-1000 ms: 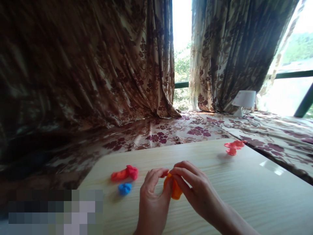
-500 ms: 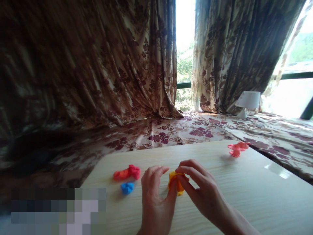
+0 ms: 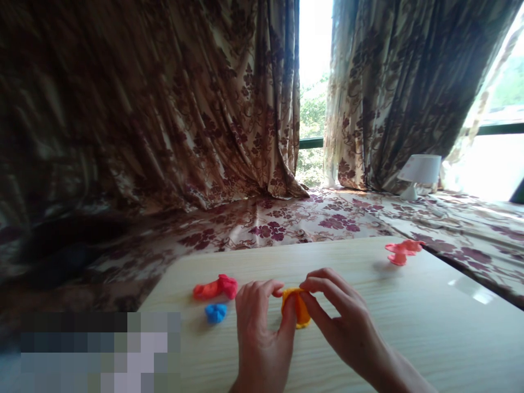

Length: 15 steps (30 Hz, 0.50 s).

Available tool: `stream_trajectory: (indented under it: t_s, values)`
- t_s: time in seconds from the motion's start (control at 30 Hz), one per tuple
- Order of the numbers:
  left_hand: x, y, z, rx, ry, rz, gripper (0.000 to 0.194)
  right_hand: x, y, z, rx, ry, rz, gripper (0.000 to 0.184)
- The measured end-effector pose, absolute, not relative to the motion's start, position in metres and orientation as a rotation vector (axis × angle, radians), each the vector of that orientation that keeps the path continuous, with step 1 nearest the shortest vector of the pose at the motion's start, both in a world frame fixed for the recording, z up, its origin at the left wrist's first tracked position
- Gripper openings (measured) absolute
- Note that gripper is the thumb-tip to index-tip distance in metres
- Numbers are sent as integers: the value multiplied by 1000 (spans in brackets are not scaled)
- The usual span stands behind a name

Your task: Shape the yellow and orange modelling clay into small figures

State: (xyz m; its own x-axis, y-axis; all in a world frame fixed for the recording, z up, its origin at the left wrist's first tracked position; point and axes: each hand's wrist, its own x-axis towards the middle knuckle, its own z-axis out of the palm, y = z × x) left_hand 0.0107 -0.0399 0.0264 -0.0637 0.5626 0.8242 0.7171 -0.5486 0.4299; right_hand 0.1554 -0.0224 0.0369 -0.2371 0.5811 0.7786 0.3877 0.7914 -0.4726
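A piece of yellow-orange modelling clay [image 3: 302, 312], shaped like a small hollow cup, is between my two hands on the pale wood-grain table [image 3: 352, 349]. My left hand [image 3: 262, 322] has its thumb against the near side of the clay, and its fingertips reach the upper left rim. With thumb and forefinger, my right hand [image 3: 344, 311] pinches the top right of the rim. Part of the clay is hidden behind the left thumb. Left of my hands lie a lump of blue clay [image 3: 215, 313] and an orange-red roll of clay [image 3: 207, 291] with a pinkish-red end.
A coral-pink clay piece [image 3: 401, 252] with flat, spread parts stands near the table's far right edge. Beyond the table lies floral fabric [image 3: 266, 229], with a white lamp [image 3: 420, 170] on it. Patterned curtains [image 3: 229, 109] hang at the back beside bright windows.
My left fingertips have come in to the clay's rim. The clay's wall looks rounder and more open. My right hand keeps its pinch, and the view has shifted slightly.
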Motion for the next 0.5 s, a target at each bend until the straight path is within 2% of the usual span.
stream_trajectory:
  t_s: [0.5]
  values:
    - [8,-39,25,-2159,-1314,-1593,18,157,-23,40,-774,-1955,197,16]
